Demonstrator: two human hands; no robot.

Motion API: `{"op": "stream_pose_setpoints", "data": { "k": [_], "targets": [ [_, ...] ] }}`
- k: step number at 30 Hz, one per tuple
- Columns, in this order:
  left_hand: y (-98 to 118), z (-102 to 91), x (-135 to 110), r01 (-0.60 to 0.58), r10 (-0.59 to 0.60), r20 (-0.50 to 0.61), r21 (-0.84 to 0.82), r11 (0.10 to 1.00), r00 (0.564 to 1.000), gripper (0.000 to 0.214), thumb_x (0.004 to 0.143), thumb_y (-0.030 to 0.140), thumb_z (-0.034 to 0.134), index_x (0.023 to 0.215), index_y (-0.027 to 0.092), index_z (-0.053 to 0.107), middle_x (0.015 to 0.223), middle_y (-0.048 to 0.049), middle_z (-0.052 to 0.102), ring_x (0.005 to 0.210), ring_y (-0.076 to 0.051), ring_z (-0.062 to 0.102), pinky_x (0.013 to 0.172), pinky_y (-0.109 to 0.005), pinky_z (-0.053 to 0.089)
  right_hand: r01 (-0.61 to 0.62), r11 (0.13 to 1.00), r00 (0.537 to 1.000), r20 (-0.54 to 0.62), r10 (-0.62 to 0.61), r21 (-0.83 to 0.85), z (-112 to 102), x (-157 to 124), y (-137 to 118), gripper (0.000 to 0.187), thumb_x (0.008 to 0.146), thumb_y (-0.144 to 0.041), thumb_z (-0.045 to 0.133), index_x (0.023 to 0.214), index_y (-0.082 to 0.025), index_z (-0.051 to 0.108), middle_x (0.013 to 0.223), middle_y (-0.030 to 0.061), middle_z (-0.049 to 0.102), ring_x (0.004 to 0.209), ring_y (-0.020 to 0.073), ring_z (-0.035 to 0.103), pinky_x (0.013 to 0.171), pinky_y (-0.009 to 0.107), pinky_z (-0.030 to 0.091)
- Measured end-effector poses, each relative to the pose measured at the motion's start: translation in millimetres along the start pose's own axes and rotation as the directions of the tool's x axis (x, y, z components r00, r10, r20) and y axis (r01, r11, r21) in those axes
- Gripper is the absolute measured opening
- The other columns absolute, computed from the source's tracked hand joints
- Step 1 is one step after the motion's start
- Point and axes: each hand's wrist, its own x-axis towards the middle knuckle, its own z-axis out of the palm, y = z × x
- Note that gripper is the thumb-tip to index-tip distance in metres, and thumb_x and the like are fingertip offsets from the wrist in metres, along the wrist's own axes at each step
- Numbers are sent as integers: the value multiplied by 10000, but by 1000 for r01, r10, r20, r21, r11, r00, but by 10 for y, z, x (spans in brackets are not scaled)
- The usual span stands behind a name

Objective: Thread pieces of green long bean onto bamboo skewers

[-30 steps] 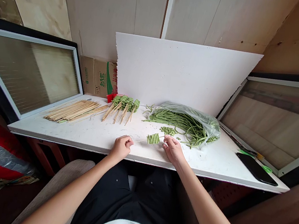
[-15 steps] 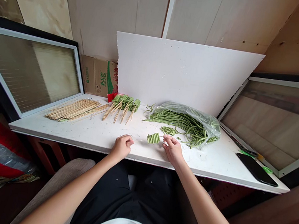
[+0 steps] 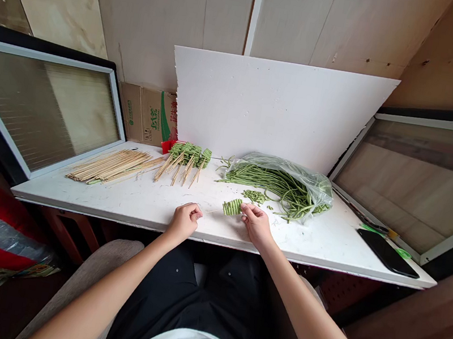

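My left hand (image 3: 184, 220) is closed around the end of a thin wooden skewer (image 3: 212, 211) just above the table's front edge. Threaded on that skewer is a green long bean (image 3: 232, 207), packed in tight side-by-side folds. At its right end my right hand (image 3: 256, 223) pinches with thumb and forefinger against the bean; the skewer's tip is hidden by these fingers. Behind lie a small heap of bean bits (image 3: 255, 196) and loose long beans (image 3: 268, 178) spilling from a clear plastic bag (image 3: 321, 188).
On the white table (image 3: 152, 203), bare skewers (image 3: 110, 165) lie at the left, with several filled bean skewers (image 3: 189, 155) beside them. A cardboard box (image 3: 149, 114) and a white board (image 3: 281, 112) stand behind. A black phone (image 3: 387, 253) and scissors (image 3: 372, 224) lie at the right.
My right hand has shifted slightly left, from the skewer's tip to the bean's right end. The left hand has stayed in place on the skewer.
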Motion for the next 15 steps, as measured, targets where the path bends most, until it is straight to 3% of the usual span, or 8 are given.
{"op": "stream_pose_setpoints", "data": {
  "k": [4, 9, 11, 15],
  "targets": [
    [-9, 2, 17, 27, -27, -25, -22, 999, 999, 196, 832, 52, 583, 727, 192, 671, 738, -23, 716, 681, -160, 644, 672, -272, 488, 2, 1000, 1000, -14, -2, 0, -1, 9, 5, 422, 641, -566, 941, 826, -221, 783, 883, 26, 721, 615, 113, 502, 565, 270, 425],
    [-48, 2, 40, 60, -64, -77, -47, 997, 995, 195, 835, 58, 572, 746, 197, 677, 756, -32, 747, 717, -175, 689, 687, -278, 513, 174, 946, 984, 23, -174, -274, -100, 42, -91, 440, 902, -604, 670, 1108, -241, 811, 1027, 82, 767, 873, 228, 625, 688, 316, 472],
    [-56, 2, 44, 66, -70, -86, -48, 997, 994, 183, 844, 75, 581, 748, 197, 678, 750, -31, 745, 713, -174, 687, 678, -272, 506, 278, 838, 959, 81, -273, -470, -146, 93, -118, 385, 935, -526, 637, 1140, -244, 802, 1026, 91, 773, 914, 258, 626, 787, 366, 485],
    [-53, -1, 39, 74, -78, -92, -38, 997, 993, 173, 843, 79, 590, 744, 194, 674, 741, -31, 737, 699, -169, 675, 669, -269, 492, 437, 507, 892, 289, -346, -743, -174, 266, -90, 275, 986, -360, 578, 1079, -246, 811, 1039, 118, 761, 1007, 318, 589, 929, 460, 449]
  ]
}}
